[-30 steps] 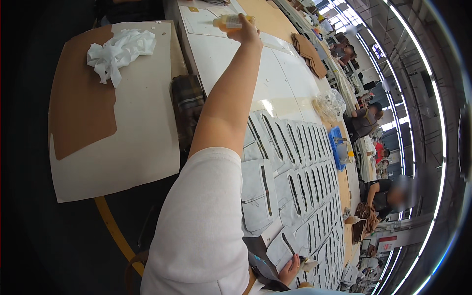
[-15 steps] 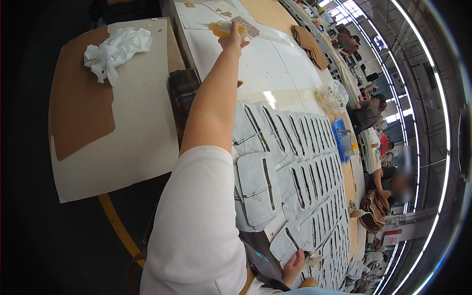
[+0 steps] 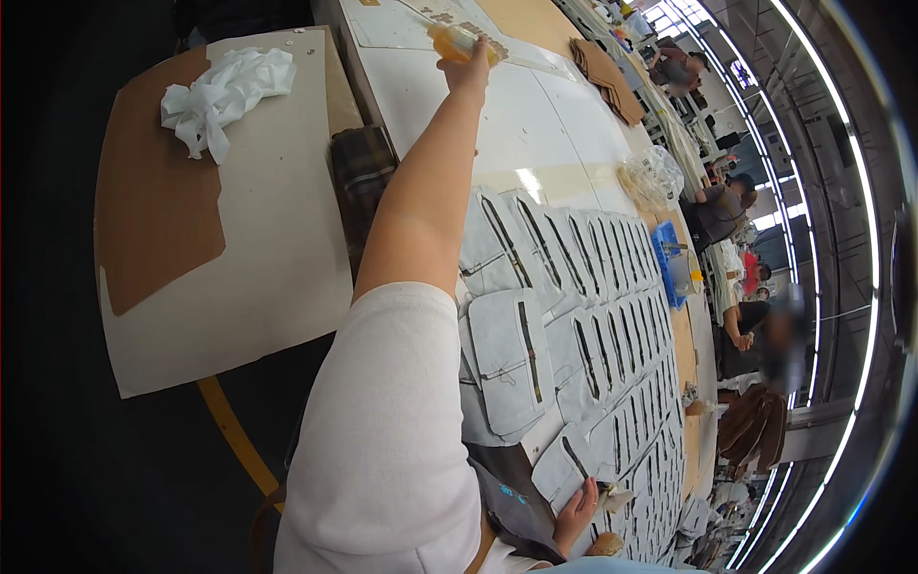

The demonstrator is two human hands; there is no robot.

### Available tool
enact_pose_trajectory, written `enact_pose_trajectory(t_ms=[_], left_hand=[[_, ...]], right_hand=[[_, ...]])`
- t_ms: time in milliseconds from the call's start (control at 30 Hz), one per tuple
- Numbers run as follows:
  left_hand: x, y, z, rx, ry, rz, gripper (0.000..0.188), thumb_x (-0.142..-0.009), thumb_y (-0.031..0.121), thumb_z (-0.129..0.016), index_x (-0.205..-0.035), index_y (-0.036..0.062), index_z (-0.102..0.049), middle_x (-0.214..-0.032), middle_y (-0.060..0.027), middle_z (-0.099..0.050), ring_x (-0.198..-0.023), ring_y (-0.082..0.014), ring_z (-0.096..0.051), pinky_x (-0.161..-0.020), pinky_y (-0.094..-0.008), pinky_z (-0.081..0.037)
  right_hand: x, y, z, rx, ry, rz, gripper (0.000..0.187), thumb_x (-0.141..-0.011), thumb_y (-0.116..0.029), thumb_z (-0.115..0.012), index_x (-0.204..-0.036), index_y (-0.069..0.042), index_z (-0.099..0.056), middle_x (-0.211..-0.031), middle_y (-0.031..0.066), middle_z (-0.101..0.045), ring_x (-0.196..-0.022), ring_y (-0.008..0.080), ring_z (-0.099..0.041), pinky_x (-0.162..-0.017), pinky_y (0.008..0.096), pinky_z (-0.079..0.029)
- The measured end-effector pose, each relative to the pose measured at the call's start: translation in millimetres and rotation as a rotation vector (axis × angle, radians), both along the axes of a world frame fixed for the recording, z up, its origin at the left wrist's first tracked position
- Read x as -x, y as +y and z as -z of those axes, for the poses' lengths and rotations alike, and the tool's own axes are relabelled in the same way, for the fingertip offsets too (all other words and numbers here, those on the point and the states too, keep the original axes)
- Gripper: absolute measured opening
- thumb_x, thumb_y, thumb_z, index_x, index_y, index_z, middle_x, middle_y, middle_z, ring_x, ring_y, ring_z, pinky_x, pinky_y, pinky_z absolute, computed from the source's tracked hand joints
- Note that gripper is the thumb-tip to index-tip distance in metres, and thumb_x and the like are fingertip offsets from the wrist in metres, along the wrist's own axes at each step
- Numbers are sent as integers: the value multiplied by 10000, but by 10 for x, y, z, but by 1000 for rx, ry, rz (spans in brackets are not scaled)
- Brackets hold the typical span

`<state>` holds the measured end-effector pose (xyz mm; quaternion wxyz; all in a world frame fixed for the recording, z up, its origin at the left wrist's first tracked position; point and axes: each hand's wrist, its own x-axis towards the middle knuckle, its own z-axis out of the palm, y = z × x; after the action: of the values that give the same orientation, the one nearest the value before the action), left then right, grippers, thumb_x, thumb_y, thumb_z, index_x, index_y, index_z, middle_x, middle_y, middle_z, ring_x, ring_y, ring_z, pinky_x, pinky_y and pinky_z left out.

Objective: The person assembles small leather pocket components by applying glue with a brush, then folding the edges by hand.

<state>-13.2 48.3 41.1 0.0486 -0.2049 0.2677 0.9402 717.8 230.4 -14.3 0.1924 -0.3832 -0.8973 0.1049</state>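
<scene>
My left arm in its white sleeve stretches far over the table. At its end my left hand [image 3: 469, 73] is closed around a clear bottle [image 3: 453, 42] with amber liquid, tilted sideways above the white tabletop. My right hand [image 3: 576, 515], low in the view, pinches the edge of a light grey panel [image 3: 553, 467] with a dark slit. Several like panels [image 3: 612, 340] lie overlapped in rows beside it. A stack of larger grey panels [image 3: 505, 368] sits nearer my left arm, the top one with a dark slit and thin cord.
On the left a pale board [image 3: 277, 230] carries a brown sheet [image 3: 167, 201] and crumpled white cloth [image 3: 229, 96]. Plaid fabric [image 3: 361, 182] is wedged beside the table. A blue tray [image 3: 669, 263], clear plastic bag [image 3: 652, 177] and brown pieces [image 3: 604, 81] line the far side. Other people work beyond.
My left hand and the bottle have shifted slightly right and farther away. My right hand stays at the panel's edge. Beyond the table, a co-worker's hand has risen from the brown pieces.
</scene>
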Motion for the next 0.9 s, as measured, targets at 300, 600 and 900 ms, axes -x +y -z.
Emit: enact_pose_trajectory(t_ms=[300,600,900], left_hand=[[-51,-527,633,1838,309,-164,718,-777,342,-721,-1331,68,-356,-1375,-163,-465,-1321,-300,-421,-1030,-509,-345],[-119,-552,593,1916,14,-54,752,-835,381,-646,-1386,-6,-313,-1409,-179,-409,-1355,-340,-341,-1091,-528,-256],[-2460,1021,-736,1323,1610,-241,522,-822,8,-614,-1312,25,-436,-1308,-218,-433,-1251,-383,-396,-1080,-454,-299]], right_hand=[[14,29,32,40,48,37,344,-907,-69,-503,-1228,26,-578,-1309,210,-547,-1218,360,-499,-1047,416,-368],[-35,30,47,-26,29,-5,331,-920,-67,-511,-1234,16,-580,-1316,190,-549,-1218,337,-504,-1043,395,-374],[158,-45,-76,-6,83,4,381,-856,-47,-558,-1233,8,-569,-1278,184,-576,-1187,359,-530,-1031,419,-389]])
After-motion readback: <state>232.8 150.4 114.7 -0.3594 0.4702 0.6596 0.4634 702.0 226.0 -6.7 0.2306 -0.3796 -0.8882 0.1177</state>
